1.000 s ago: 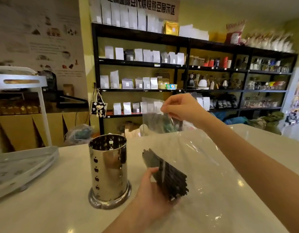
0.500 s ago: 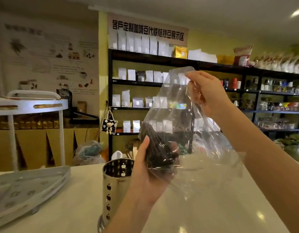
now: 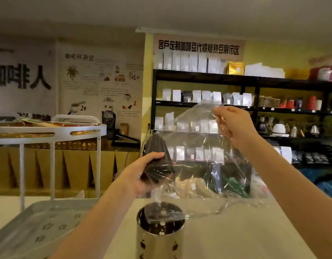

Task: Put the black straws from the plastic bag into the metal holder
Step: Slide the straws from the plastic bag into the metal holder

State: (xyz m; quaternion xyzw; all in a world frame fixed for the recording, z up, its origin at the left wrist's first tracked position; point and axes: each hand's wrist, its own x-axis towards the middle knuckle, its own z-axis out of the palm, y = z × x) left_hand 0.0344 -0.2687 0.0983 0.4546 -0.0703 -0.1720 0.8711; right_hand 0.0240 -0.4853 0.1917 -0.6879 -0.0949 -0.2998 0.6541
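Note:
My left hand (image 3: 142, 172) grips a bundle of black straws (image 3: 157, 150), held upright and raised above the counter. The clear plastic bag (image 3: 198, 146) still wraps the lower part of the bundle and billows to the right. My right hand (image 3: 232, 124) pinches the bag's upper edge and holds it up high. Directly below the bundle stands the shiny metal holder (image 3: 161, 238), a perforated cylinder with an open mouth; a loose tail of the bag hangs over its rim.
A grey two-tier rack (image 3: 49, 131) stands on the left of the white counter (image 3: 236, 236), its lower tray (image 3: 40, 225) close to the holder. Black shelves (image 3: 245, 109) with white pouches and kettles line the back wall.
The view has tilted upward. Both hands have lifted the bag and straws from the counter to above the holder, and the straws now stick out of the bag's top.

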